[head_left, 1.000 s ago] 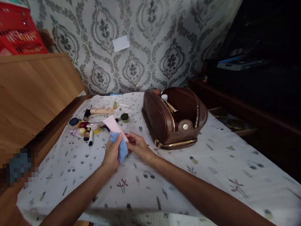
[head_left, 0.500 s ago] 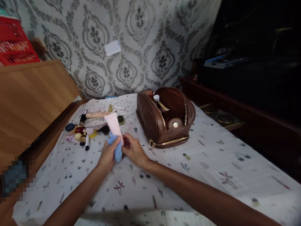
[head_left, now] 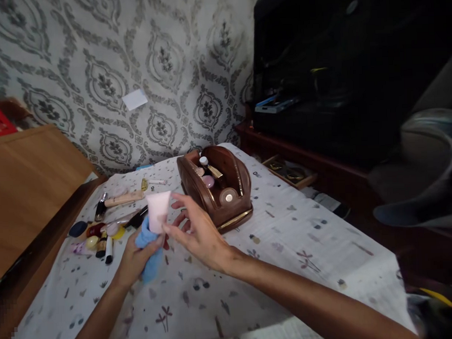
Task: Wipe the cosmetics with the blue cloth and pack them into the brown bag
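Note:
My left hand (head_left: 134, 259) grips a blue cloth (head_left: 149, 251) wrapped around the lower end of a pale pink tube (head_left: 158, 210), which stands upright. My right hand (head_left: 196, 232) is beside the tube with fingers spread, thumb and fingertips at its side. Behind them an open brown leather pouch (head_left: 197, 188) sits on the patterned sheet, with small bottles and a pink item inside. A cluster of cosmetics (head_left: 102, 233) lies to the left.
The white sheet with small prints (head_left: 287, 236) covers the surface. A wooden board (head_left: 30, 186) rises at the left. A dark wooden shelf with a tray of bangles (head_left: 289, 170) runs along the right. Patterned wallpaper is behind.
The view has swung to the right. My right hand has opened its fingers beside the tube, which now stands more upright. The left hand still holds the cloth on the tube.

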Demonstrator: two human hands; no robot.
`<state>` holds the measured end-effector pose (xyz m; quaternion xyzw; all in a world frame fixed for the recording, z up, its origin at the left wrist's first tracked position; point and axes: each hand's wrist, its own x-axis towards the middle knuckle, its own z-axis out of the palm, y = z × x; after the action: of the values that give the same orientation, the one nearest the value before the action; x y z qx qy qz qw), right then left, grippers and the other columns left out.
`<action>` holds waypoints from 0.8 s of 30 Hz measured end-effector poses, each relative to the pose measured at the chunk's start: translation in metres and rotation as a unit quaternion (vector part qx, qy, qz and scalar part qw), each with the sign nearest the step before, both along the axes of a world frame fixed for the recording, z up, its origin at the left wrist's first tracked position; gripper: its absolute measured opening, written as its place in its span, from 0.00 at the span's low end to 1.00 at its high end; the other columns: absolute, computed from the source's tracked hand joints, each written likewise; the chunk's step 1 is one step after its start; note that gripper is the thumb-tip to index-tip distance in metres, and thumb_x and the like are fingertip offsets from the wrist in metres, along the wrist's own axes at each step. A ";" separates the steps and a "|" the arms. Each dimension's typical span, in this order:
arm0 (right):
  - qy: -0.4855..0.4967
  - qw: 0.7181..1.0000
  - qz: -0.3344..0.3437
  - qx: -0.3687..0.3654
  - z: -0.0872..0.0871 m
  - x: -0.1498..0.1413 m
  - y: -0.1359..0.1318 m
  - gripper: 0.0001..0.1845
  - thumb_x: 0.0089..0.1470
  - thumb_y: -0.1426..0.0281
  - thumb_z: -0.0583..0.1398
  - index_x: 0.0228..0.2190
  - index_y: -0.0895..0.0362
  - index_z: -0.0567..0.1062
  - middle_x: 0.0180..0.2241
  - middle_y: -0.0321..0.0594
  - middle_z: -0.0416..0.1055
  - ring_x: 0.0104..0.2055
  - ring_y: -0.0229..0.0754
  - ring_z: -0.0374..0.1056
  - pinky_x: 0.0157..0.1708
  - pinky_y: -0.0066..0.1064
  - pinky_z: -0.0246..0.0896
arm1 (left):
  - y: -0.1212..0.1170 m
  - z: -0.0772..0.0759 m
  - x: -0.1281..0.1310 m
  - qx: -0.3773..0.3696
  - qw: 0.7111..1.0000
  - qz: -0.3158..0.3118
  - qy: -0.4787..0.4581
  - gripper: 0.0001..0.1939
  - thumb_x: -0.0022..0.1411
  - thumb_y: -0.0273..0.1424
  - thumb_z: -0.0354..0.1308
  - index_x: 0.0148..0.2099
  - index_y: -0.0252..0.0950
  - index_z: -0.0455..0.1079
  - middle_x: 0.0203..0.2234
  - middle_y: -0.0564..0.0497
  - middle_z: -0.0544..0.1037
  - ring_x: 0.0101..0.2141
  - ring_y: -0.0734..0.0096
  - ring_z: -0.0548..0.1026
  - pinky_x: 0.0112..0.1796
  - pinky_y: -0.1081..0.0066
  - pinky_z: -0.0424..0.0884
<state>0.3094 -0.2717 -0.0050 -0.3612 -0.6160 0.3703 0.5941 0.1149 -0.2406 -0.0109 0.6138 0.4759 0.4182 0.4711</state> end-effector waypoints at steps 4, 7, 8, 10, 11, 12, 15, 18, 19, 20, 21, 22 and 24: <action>0.064 0.998 -0.005 -0.012 0.011 0.044 -0.025 0.25 0.57 0.61 0.64 0.55 0.49 0.70 0.43 0.40 0.71 0.29 0.36 0.69 0.26 0.27 0.67 | -0.005 0.021 0.020 0.017 0.983 -0.148 0.107 0.16 0.43 0.39 0.74 0.33 0.36 0.77 0.22 0.51 0.77 0.24 0.67 0.72 0.26 0.72 0.70; 0.045 0.997 0.039 -0.042 0.009 0.076 -0.047 0.11 0.59 0.61 0.63 0.37 0.55 0.79 0.34 0.39 0.72 0.23 0.34 0.68 0.20 0.26 0.65 | -0.008 0.027 0.037 -0.019 0.965 -0.231 0.125 0.17 0.43 0.40 0.74 0.33 0.35 0.78 0.23 0.50 0.77 0.24 0.66 0.71 0.26 0.72 0.69; 0.042 0.998 0.037 -0.039 0.006 0.085 -0.054 0.11 0.59 0.61 0.63 0.35 0.56 0.79 0.33 0.40 0.73 0.23 0.35 0.69 0.21 0.26 0.66 | -0.008 0.027 0.042 -0.036 0.961 -0.245 0.122 0.18 0.43 0.41 0.74 0.33 0.35 0.78 0.22 0.50 0.77 0.24 0.67 0.71 0.26 0.72 0.69; 0.035 0.999 0.013 -0.009 -0.001 0.101 -0.067 0.11 0.60 0.62 0.63 0.36 0.58 0.79 0.33 0.41 0.75 0.25 0.35 0.72 0.24 0.25 0.69 | -0.007 0.025 0.052 -0.057 0.963 -0.243 0.105 0.22 0.42 0.44 0.74 0.34 0.33 0.78 0.23 0.49 0.77 0.25 0.66 0.71 0.27 0.71 0.70; 0.034 0.999 -0.006 0.014 -0.006 0.107 -0.072 0.12 0.61 0.62 0.63 0.38 0.58 0.80 0.32 0.41 0.76 0.27 0.36 0.73 0.26 0.25 0.71 | -0.007 0.023 0.056 -0.061 0.967 -0.232 0.092 0.23 0.41 0.45 0.74 0.34 0.33 0.78 0.23 0.49 0.77 0.25 0.65 0.72 0.29 0.71 0.71; 0.029 0.999 -0.026 0.036 -0.010 0.112 -0.077 0.12 0.61 0.62 0.63 0.39 0.58 0.80 0.32 0.42 0.77 0.29 0.37 0.74 0.29 0.26 0.72 | -0.007 0.021 0.061 -0.063 0.972 -0.215 0.073 0.24 0.40 0.46 0.74 0.34 0.32 0.78 0.23 0.48 0.78 0.27 0.64 0.74 0.31 0.70 0.72; 0.008 0.994 -0.086 0.072 -0.022 0.125 -0.087 0.12 0.60 0.62 0.64 0.42 0.56 0.80 0.35 0.44 0.80 0.37 0.42 0.78 0.37 0.28 0.75 | -0.012 0.017 0.075 -0.090 0.986 -0.141 0.004 0.27 0.40 0.49 0.73 0.35 0.32 0.77 0.25 0.47 0.79 0.25 0.66 0.74 0.29 0.70 0.74; -0.010 0.992 -0.106 0.073 -0.029 0.135 -0.093 0.13 0.60 0.61 0.63 0.45 0.51 0.81 0.39 0.45 0.81 0.42 0.45 0.79 0.40 0.30 0.77 | -0.017 0.016 0.085 -0.133 0.988 -0.068 -0.034 0.28 0.46 0.52 0.70 0.38 0.34 0.76 0.29 0.48 0.80 0.16 0.77 0.68 0.16 0.76 0.65; -0.011 0.992 -0.107 0.073 -0.031 0.139 -0.094 0.13 0.61 0.61 0.63 0.45 0.50 0.80 0.39 0.44 0.81 0.42 0.45 0.79 0.40 0.30 0.78 | -0.017 0.016 0.087 -0.140 0.988 -0.053 -0.038 0.27 0.47 0.52 0.69 0.39 0.35 0.75 0.30 0.48 0.80 0.14 0.79 0.66 0.13 0.77 0.62; -0.012 0.992 -0.106 0.067 -0.032 0.142 -0.095 0.13 0.61 0.61 0.63 0.46 0.49 0.81 0.39 0.44 0.81 0.42 0.46 0.79 0.40 0.31 0.78 | -0.016 0.015 0.087 -0.141 0.988 -0.045 -0.041 0.26 0.48 0.52 0.68 0.39 0.35 0.75 0.31 0.48 0.80 0.14 0.79 0.66 0.12 0.78 0.61; -0.011 0.992 -0.108 0.058 -0.033 0.145 -0.096 0.13 0.60 0.61 0.63 0.45 0.48 0.81 0.40 0.44 0.81 0.41 0.47 0.79 0.39 0.31 0.79 | -0.013 0.014 0.086 -0.140 0.988 -0.045 -0.048 0.26 0.49 0.53 0.68 0.39 0.36 0.75 0.30 0.49 0.80 0.14 0.78 0.67 0.12 0.77 0.62; -0.006 0.992 -0.112 0.050 -0.034 0.148 -0.096 0.12 0.59 0.60 0.64 0.45 0.47 0.81 0.39 0.44 0.81 0.40 0.47 0.79 0.38 0.32 0.79 | -0.010 0.011 0.084 -0.138 0.988 -0.047 -0.057 0.26 0.48 0.53 0.68 0.38 0.37 0.75 0.29 0.49 0.80 0.15 0.75 0.69 0.12 0.76 0.65; 0.023 0.991 -0.123 0.041 -0.036 0.153 -0.094 0.12 0.58 0.60 0.65 0.44 0.47 0.81 0.38 0.43 0.81 0.36 0.47 0.80 0.34 0.31 0.79 | -0.002 0.005 0.080 -0.132 0.988 -0.044 -0.062 0.26 0.46 0.54 0.68 0.36 0.38 0.74 0.26 0.49 0.80 0.18 0.68 0.74 0.16 0.71 0.71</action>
<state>0.4621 -0.3658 -0.0406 -0.4012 -0.5678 0.2774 0.6631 0.1949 -0.2426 -0.0056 0.5398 0.4694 0.3678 0.5942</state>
